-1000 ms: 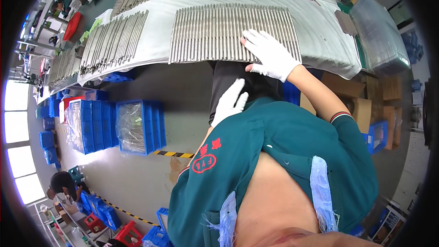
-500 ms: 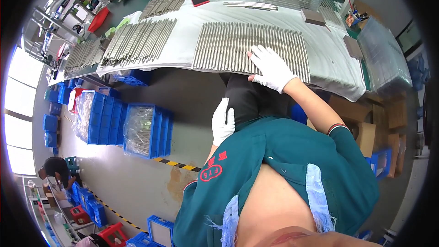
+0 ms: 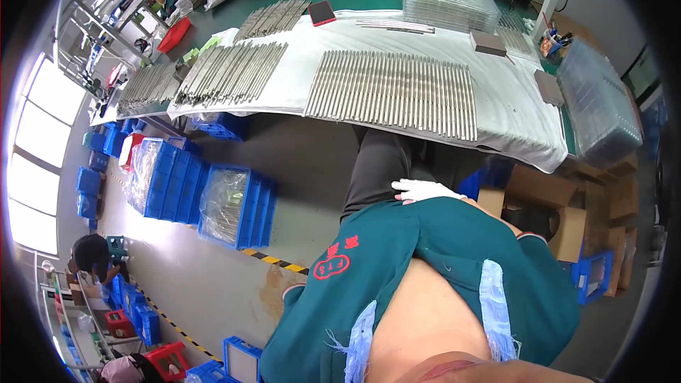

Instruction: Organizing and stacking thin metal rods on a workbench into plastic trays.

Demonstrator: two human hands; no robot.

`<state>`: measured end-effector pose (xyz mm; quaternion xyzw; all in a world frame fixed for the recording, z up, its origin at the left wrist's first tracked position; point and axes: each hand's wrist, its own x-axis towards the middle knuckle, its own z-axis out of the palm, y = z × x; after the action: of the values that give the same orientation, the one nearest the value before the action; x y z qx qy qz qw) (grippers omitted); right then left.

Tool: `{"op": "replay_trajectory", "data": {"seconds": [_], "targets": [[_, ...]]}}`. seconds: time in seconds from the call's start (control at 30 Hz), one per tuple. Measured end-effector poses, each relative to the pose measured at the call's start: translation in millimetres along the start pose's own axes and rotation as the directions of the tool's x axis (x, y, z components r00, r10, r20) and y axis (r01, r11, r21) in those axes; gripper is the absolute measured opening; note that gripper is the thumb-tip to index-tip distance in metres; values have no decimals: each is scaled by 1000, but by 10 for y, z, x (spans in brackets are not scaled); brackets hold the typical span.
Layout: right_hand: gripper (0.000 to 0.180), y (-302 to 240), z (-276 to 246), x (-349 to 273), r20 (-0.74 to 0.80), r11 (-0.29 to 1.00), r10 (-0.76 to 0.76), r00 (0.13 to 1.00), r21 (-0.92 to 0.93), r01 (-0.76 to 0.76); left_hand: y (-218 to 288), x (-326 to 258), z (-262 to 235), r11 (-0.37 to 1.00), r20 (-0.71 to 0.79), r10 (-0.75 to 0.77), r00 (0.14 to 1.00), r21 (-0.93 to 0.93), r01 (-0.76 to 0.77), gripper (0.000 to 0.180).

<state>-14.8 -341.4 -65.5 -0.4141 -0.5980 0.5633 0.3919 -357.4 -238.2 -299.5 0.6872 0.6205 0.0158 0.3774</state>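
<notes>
One gloved hand (image 3: 424, 190) flat on dark trouser thigh (image 3: 379, 170), fingers loose, holding nothing. Other hand unseen. Rods (image 3: 397, 92) lie in row on table (image 3: 511, 110).

Red phone (image 3: 322, 12) with dark screen lies on white cloth, table's far edge. Brown cardboard boxes (image 3: 560, 220) stand open under table, right. Red emblem (image 3: 333, 264) on teal shirt.

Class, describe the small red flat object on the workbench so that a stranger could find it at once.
Start at the long white cloth covering the workbench, laid with rows of grey metal rods. Follow its far edge towards the left end. There lies the red flat rectangle, phone-shaped; it is the only red thing on the cloth, among grey metal.
</notes>
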Motion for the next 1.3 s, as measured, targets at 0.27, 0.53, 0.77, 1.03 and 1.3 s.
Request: {"op": "replay_trajectory", "data": {"seconds": [0.27,0.53,0.77,1.03,1.3], "targets": [[27,-696,-31,-216,-190,888,177,966,-393,-240,-26,-91,20,985,-47,164,985,-47,-167,42],[46,-1026,-557,-132,142,962,155,978,-248,-116,718,-173,-310,934,-177,306,936,-134,-331,41],[62,-1073,-820,-36,48,998,60,997,-37,-58,1946,-509,-880,916,-78,368,926,-137,-376,37],[56,-1132,-934,15,127,981,76,989,-185,-52,2380,-618,-1035,737,-174,365,915,-546,-398,37],[42,-1313,-1312,-217,-366,918,-296,882,147,369,3137,-816,-1536,573,39,443,896,-781,-249,43]]}}
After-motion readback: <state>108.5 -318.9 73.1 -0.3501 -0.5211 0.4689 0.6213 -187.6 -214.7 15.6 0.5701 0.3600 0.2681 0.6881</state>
